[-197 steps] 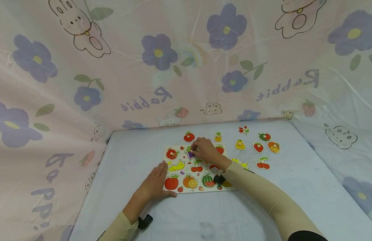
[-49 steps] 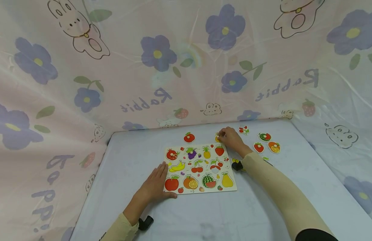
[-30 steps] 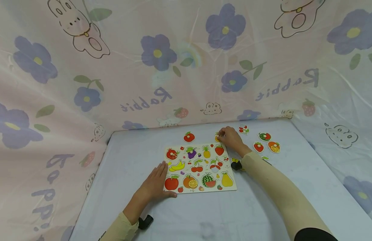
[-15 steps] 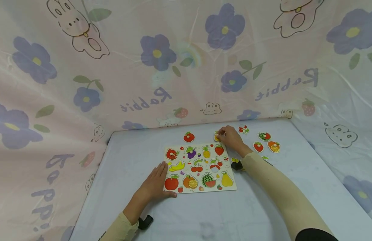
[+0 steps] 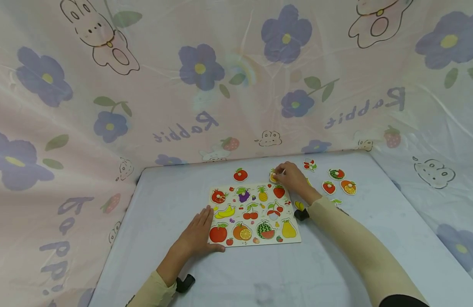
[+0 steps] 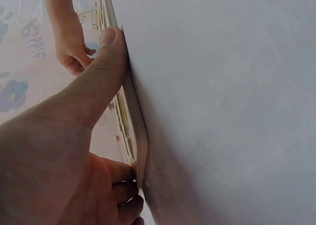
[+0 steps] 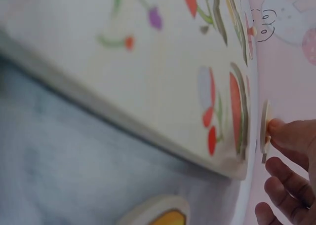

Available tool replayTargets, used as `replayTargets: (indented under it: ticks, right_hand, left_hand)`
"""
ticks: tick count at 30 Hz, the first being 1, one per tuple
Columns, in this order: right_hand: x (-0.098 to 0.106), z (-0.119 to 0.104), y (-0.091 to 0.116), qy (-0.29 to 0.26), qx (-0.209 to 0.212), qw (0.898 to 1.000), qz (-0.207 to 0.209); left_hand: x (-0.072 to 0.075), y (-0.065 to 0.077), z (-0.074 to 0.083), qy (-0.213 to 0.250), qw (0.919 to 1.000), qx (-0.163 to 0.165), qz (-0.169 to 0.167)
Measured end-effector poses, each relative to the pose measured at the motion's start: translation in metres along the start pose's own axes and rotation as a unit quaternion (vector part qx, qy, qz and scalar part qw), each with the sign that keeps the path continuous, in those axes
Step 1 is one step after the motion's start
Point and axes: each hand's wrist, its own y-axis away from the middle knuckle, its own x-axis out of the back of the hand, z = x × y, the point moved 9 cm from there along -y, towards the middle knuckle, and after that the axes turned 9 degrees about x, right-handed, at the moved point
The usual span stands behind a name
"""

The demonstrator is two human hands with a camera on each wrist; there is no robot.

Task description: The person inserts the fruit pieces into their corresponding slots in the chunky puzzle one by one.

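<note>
My left hand (image 5: 195,232) rests against the left edge of the fruit puzzle board (image 5: 255,245), its fingers straight and its thumb along the near edge. The left wrist view shows the thumb (image 6: 106,62) against the board's side. Beyond the board's far right corner, my right hand (image 5: 295,177) pinches the pineapple puzzle piece (image 5: 272,176) between thumb and fingers; the hand covers part of it. From the right wrist, this piece (image 7: 265,129) stands on edge to the view. A grape piece (image 5: 243,195) and a pomegranate piece (image 5: 218,196) lie on the board.
An apple piece (image 5: 240,175) lies behind the board. To the right are watermelon (image 5: 336,174), strawberry (image 5: 328,187), orange (image 5: 348,187) and red fruit (image 5: 309,165) pieces. A banana piece (image 5: 299,205) is partly hidden beside the right wrist. A patterned curtain (image 5: 236,106) borders the table.
Earlier my right hand was at the grape piece on the board; it then moved right to the pineapple piece. Lately hand and piece have shifted slightly left. My left hand has stayed put.
</note>
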Motion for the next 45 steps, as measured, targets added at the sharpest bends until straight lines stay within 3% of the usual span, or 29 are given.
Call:
replayTargets:
  ticks: [11, 23, 35, 45]
  right_hand:
    - [-0.001, -0.013, 0.008, -0.003, 0.023, 1.0, 0.001]
    - [-0.009, -0.018, 0.015, -0.014, 0.017, 1.0, -0.02]
    - [-0.012, -0.035, 0.022, 0.023, 0.04, 0.998, -0.032]
    - [-0.021, -0.037, 0.024, 0.033, 0.045, 0.997, -0.047]
  left_hand:
    - [0.0, 0.0, 0.0, 0.005, 1.0, 0.002, -0.002]
    - [0.001, 0.001, 0.001, 0.003, 1.0, 0.005, -0.006]
    - [0.0, -0.002, 0.0, -0.002, 0.9999, 0.008, -0.009]
    - [0.003, 0.001, 0.002, 0.015, 0.9999, 0.002, -0.004]
